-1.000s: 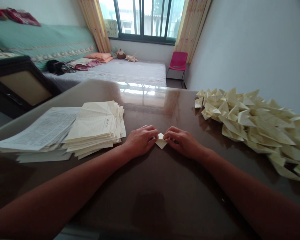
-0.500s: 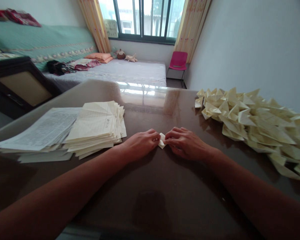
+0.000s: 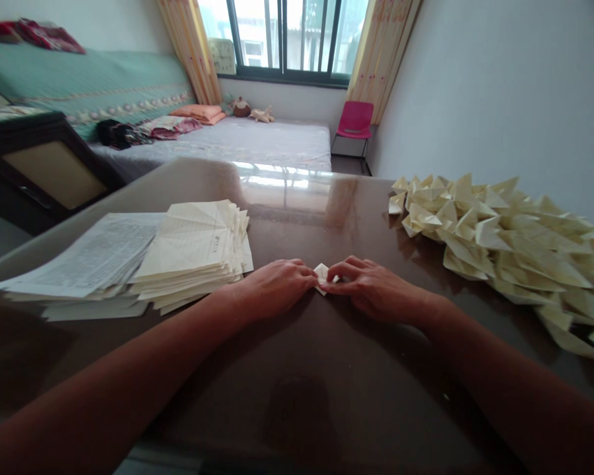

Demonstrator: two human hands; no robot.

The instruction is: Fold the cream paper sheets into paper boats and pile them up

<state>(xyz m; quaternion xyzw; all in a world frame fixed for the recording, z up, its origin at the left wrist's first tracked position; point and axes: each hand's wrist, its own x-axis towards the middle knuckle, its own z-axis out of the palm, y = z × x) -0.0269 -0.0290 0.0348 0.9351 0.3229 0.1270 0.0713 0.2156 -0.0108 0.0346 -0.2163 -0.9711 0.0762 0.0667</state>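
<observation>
Left hand (image 3: pixel 286 285): grip narrow, pinching folded paper's (image 3: pixel 321 271) left side | right hand (image 3: pixel 373 287): grip narrow on its right, apparently steadying it | folded paper: middle of counter (image 3: pixel 301 356), likely for flat backing | paper stack (image 3: pixel 191 241): toward left edge, presumably for reach | folded pieces (image 3: pixel 499 234): heaped toward right edge, seemingly kept separate

Window (image 3: pixel 309 39): dark-framed, on the far side, bright daylight coming through
Curtains (image 3: pixel 191 46): yellow, hanging at both sides of the window
Bed (image 3: pixel 277 137): pale-covered, below the window, orange cushions (image 3: pixel 195 112) along its left
Chair (image 3: pixel 355 119): pink, beside the bed, near the right wall (image 3: pixel 490 79)
Cabinet (image 3: pixel 54 166): dark with a beige front, at left
Table (image 3: pixel 297 356): brown, glossy, reflecting the window
</observation>
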